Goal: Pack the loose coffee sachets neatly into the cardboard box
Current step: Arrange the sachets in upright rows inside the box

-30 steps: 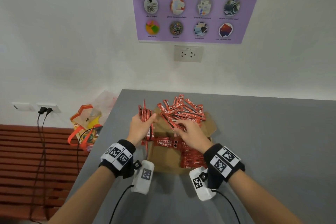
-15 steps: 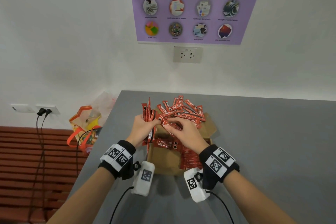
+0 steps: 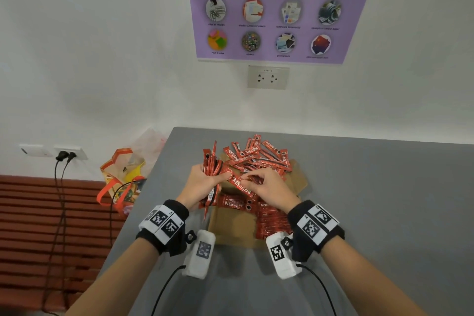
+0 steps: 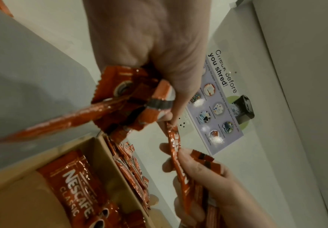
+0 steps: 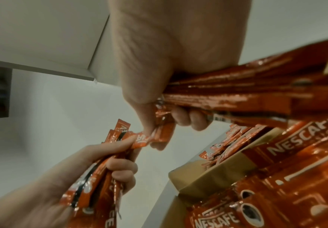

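Note:
An open cardboard box (image 3: pixel 230 231) lies on the grey table (image 3: pixel 384 213), with red Nescafe sachets (image 3: pixel 272 220) stacked in its right half. A loose sachet pile (image 3: pixel 259 156) covers the box's far end. My left hand (image 3: pixel 218 178) grips an upright sachet bundle (image 3: pixel 211 169) over the box's left edge. My right hand (image 3: pixel 252 179) pinches a single sachet (image 3: pixel 237 183) whose other end meets the left thumb. In the right wrist view, the right hand (image 5: pixel 155 135) also holds more sachets (image 5: pixel 237 91) in its palm. The left wrist view shows the bundle (image 4: pixel 128 100) and the box wall (image 4: pixel 108 154).
The table's left edge runs close by the box. Beyond that edge, a plastic bag (image 3: pixel 123 174) with orange handles sits below. Cables hang from a wall socket (image 3: pixel 64 155) over red wooden slats. Bare grey tabletop stretches to the right of the box.
My right hand has come left from the loose pile with a sachet, bringing it to the left hand's bundle. The left hand has stayed almost still.

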